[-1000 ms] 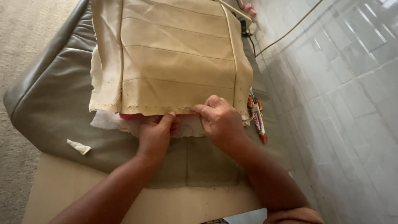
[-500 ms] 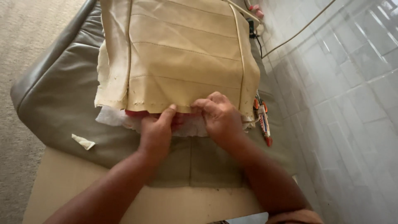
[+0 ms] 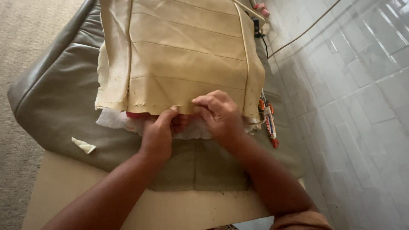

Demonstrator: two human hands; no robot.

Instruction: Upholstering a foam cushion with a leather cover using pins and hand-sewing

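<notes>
Cover (image 3: 183,55), beige with stitched seams and a frayed near edge, lies on grey cushion (image 3: 59,106); left hand (image 3: 158,134) and right hand (image 3: 217,113) both pinch that edge.

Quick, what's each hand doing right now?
Left hand: closed, pinching the near edge of the cream stitched cover.
Right hand: closed, fingers curled on that same edge.

Bare forearms; brown sleeve (image 3: 300,221) at right elbow.

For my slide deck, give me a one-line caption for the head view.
Left hand and right hand pinch the near edge of a cream stitched cover lying on grey leather.
</notes>
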